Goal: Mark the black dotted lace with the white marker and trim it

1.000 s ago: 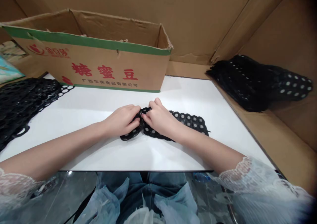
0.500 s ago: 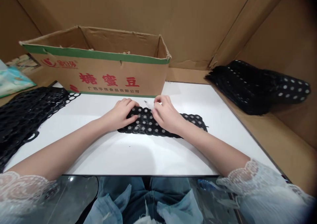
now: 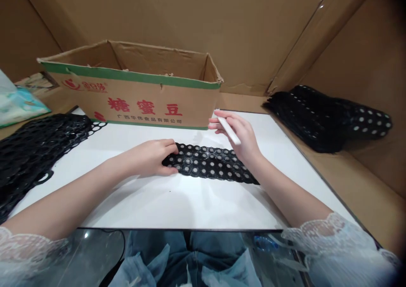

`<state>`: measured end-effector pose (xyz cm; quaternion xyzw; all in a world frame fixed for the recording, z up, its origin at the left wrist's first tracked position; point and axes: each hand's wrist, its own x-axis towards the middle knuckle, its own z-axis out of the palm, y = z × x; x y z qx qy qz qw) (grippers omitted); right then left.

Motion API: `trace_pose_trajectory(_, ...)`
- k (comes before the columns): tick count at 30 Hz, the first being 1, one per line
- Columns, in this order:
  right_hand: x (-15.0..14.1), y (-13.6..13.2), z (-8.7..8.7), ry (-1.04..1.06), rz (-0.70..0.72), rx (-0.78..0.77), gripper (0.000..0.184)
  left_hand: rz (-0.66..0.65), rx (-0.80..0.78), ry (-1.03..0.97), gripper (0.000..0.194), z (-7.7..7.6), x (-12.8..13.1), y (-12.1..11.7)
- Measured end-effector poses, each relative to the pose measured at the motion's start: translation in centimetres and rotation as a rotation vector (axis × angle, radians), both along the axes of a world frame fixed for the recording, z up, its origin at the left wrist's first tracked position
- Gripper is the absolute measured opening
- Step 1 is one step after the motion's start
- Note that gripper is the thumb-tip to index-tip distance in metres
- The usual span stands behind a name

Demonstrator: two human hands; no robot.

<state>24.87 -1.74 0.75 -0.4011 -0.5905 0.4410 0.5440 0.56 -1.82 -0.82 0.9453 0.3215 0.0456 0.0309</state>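
A black strip of joined rings with pale grey dots (image 3: 207, 162) lies flat on the white tabletop. My left hand (image 3: 155, 156) grips its left end, with the thumb on the near edge and the fingers on the far edge. Above the strip's right part, my right hand (image 3: 239, 134) is raised with a slim white pen-like tool (image 3: 229, 130) in its fingers. The tool's exact kind cannot be made out. My right hand and wrist hide the strip's right end.
An open cardboard box (image 3: 149, 96) stands at the back left. A heap of black ring mesh (image 3: 34, 147) covers the left side. Dotted black strips (image 3: 320, 117) are piled on cardboard at the right. A white and turquoise packet (image 3: 25, 103) lies far left.
My right hand has lifted off the strip and moved right, carrying the white tool. My left hand stays at the strip's left end. The view has shifted slightly.
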Motion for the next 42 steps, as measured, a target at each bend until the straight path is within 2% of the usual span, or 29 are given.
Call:
trace_pose_trajectory(2, -0.5, -0.2, -0.1, 0.061, 0.117, -0.085, 0.029, -0.028, 0.115, 0.025, 0.025, -0.3, 0.2, 0.0)
trace_pose_trajectory(4, -1.1, -0.5, -0.5, 0.063, 0.176, -0.116, 0.025, -0.065, 0.201, 0.036, 0.029, -0.7, 0.2, 0.2)
trace_pose_trajectory(8, -2.2, -0.9, -1.9, -0.035, 0.131, -0.085, 0.025, -0.156, 0.214, 0.052, 0.032, -0.9, -0.1, 0.7)
trace_pose_trajectory(12, -2.9, -1.1, -2.5, -0.071, 0.194, -0.183, 0.041, -0.093, 0.224, 0.033, 0.015, -0.8, -0.1, 0.6)
trace_pose_trajectory(14, -3.3, -0.9, -2.4, -0.061, 0.164, -0.25, 0.043, -0.079, 0.259, 0.031, 0.012, -0.8, 0.1, 0.3)
trace_pose_trajectory(16, -4.0, -0.4, -2.2, -0.017, 0.109, -0.303, 0.037, -0.083, 0.301, 0.026, 0.01, -1.0, 0.3, 0.1)
trace_pose_trajectory(19, -5.5, 0.3, -2.4, 0.076, 0.061, -0.395, 0.015, -0.114, 0.362, 0.001, 0.008, -1.4, 0.4, 0.2)
trace_pose_trajectory(21, -6.2, 0.5, -2.9, 0.06, 0.037, -0.433, 0.016, -0.138, 0.389, -0.015, 0.007, -1.6, 0.3, 0.4)
trace_pose_trajectory(26, -6.3, -0.1, -4.4, -0.113, -0.037, -0.323, 0.02, -0.195, 0.399, -0.044, 0.008, -2.1, -0.1, 0.8)
trace_pose_trajectory(33, -6.1, -0.5, -3.9, -0.137, -0.042, -0.357, 0.021, -0.201, 0.439, -0.058, 0.01, -2.5, -0.1, 1.1)
trace_pose_trajectory(42, -6.4, -0.4, -4.6, -0.318, -0.113, -0.184, 0.015, -0.182, 0.507, -0.088, 0.012, -3.1, 0.1, 0.9)
